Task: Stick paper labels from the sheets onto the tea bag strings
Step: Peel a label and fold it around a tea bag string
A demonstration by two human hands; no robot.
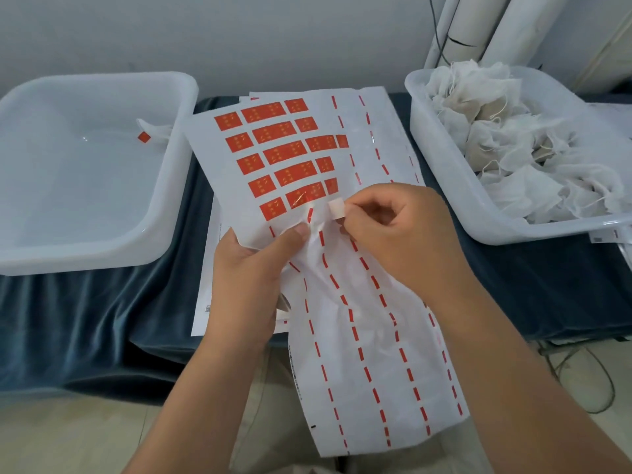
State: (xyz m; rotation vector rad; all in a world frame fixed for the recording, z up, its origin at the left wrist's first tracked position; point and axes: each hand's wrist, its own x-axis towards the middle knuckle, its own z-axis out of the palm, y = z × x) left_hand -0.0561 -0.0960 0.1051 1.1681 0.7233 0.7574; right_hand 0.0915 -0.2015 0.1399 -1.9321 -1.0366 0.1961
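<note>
Label [336, 209] face hidden; fingertips [345, 218] pinching.

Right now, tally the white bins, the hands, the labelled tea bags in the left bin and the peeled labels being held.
White bins: 2, the left bin and the right bin
Hands: 2, the left hand gripping the label sheet, the right hand
Labelled tea bag in the left bin: 1
Peeled label pinched by the right hand: 1
Total: 6

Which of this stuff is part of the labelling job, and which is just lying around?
Job: label sheet, peeled label in right hand, left hand, bin of tea bags, left bin with one labelled bag.
Lying about: cables, white tubes.
</note>
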